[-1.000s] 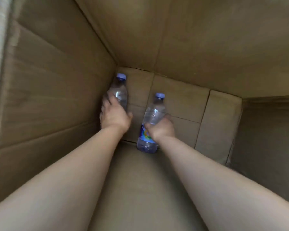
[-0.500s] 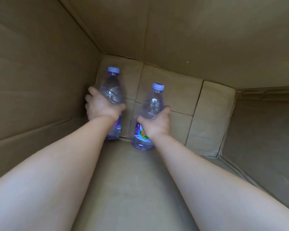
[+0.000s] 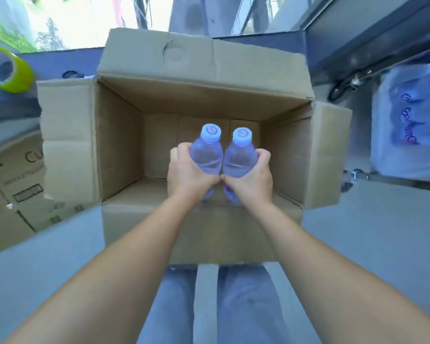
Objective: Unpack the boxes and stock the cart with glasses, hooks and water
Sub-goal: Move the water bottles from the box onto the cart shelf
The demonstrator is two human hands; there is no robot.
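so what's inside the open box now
Two water bottles, the left bottle in the left hand and the right bottle in the right hand, over the cardboard box. Visible floor is bare; hands hide some.

— Upper left?
— Roll of tape (image 3: 8,69), yellow-green round the rim, pale inside, hole turned this way. Somewhat blurred.
— Behind it?
— Window (image 3: 85,21) along the top edge, bright, with green foliage (image 3: 8,33) outside.
— Lower down?
— Grey floor (image 3: 370,244), smooth, stretching out to both sides.
— Anything small?
— Dark ring (image 3: 71,74) below the window, a little right of the tape. Too small to tell more.
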